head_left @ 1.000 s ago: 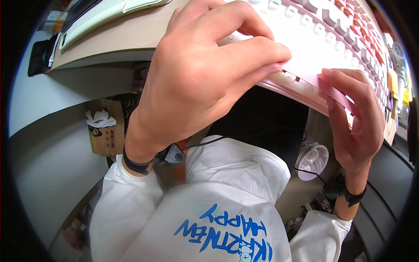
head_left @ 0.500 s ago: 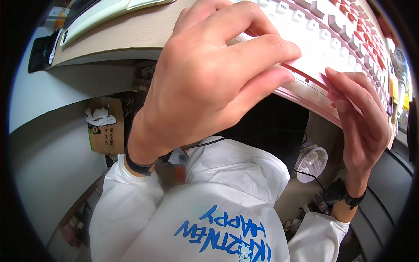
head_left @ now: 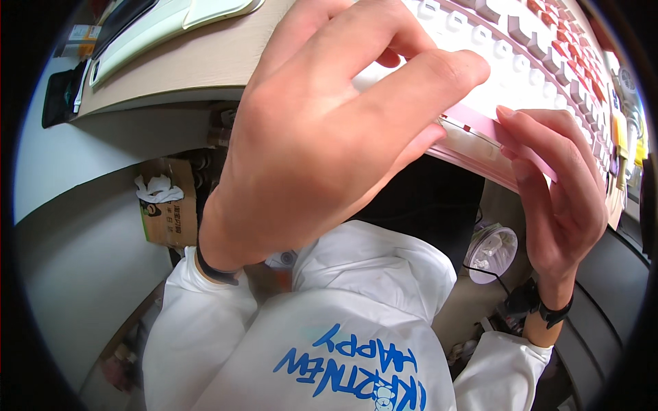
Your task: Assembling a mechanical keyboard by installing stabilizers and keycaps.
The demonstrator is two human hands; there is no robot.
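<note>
A long pink spacebar keycap (head_left: 480,122) is held over the front row of a pink and white keyboard (head_left: 507,85). My left hand (head_left: 322,130) is closed at its left end, thumb below and fingers above, covering that end. At the other end, my right hand (head_left: 565,185) pinches the keycap between thumb and fingers. Small red bits show along the keycap's near edge, above the front row. Bare white switches (head_left: 502,48) stand in rows behind it, while grey and red keycaps (head_left: 569,41) fill the far rows.
A pale, flat long object (head_left: 164,34) lies on the wooden desk (head_left: 199,61) at the left, near a black item (head_left: 63,96) at the desk's edge. Below are a cardboard box (head_left: 168,212) with tissue on it and a lined waste bin (head_left: 492,253).
The spacebar keycap has tilted, so more of its pink face shows now. My left hand has shifted slightly down, and its index fingertip has slid to the right.
</note>
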